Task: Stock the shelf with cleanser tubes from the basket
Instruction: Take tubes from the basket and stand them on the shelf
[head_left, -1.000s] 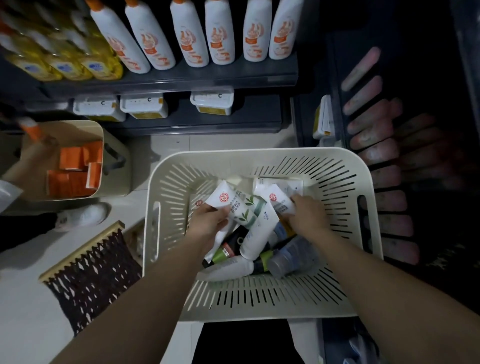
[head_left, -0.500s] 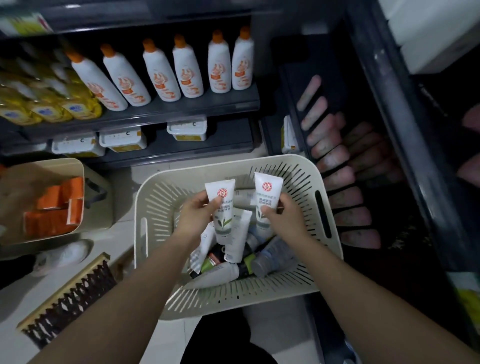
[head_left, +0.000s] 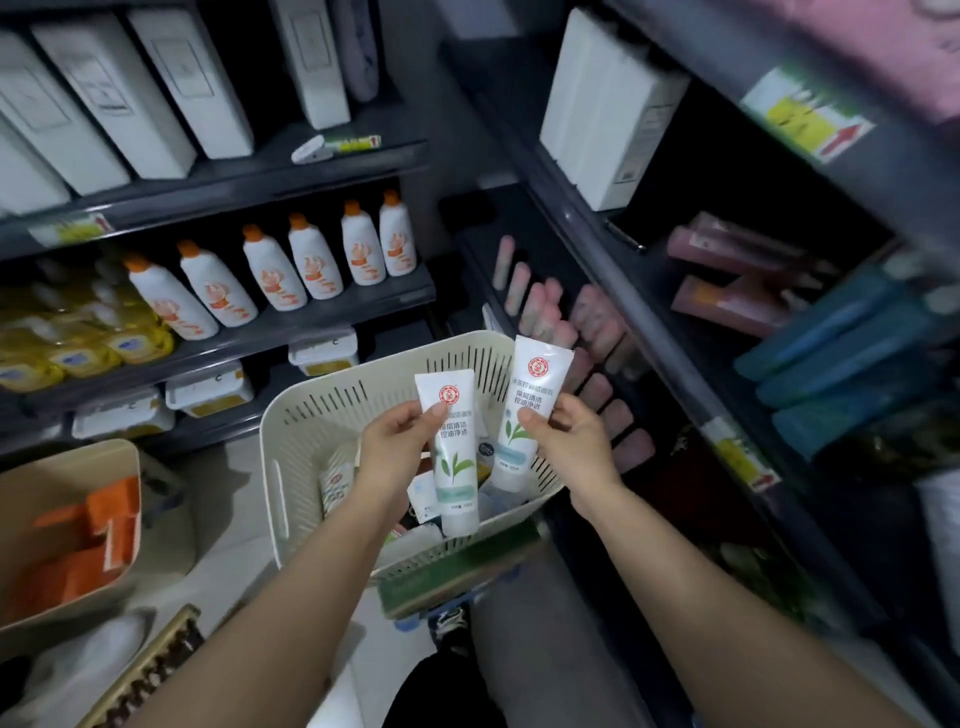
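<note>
The picking-up is done and the carry to the shelf is in hand. The left hand (head_left: 395, 447) and the right hand (head_left: 571, 441) are both held above the basket (head_left: 311, 410) at the centre of the frame. Each grip is clamped on one white tube, thumb on the front and fingers behind. The left tube (head_left: 457, 483) hangs cap down over the basket's inside. The right tube (head_left: 537, 384) stands a little higher, near the far right rim. More tubes lie loose in the bottom of the basket.

I'd say the next move is a swing to the right-hand shelving (head_left: 649, 291) and finding a free slot. Which shelf these belong on I can't tell. Setting them in will want the caps turned the way the neighbours sit.

There's no counter here. The basket sits low by the person's knees, over a pale floor (head_left: 228, 519). On the right of the frame are pink tubes (head_left: 727, 291) and blue tubes (head_left: 831, 353), both blurred. At middle left stands a row of white bottles with orange caps (head_left: 311, 265), with yellow packs (head_left: 67, 338) beside them. White boxes (head_left: 104, 88) fill the upper left. A beige bin (head_left: 31, 483) of orange cartons (head_left: 88, 540) sits lower left.
</note>
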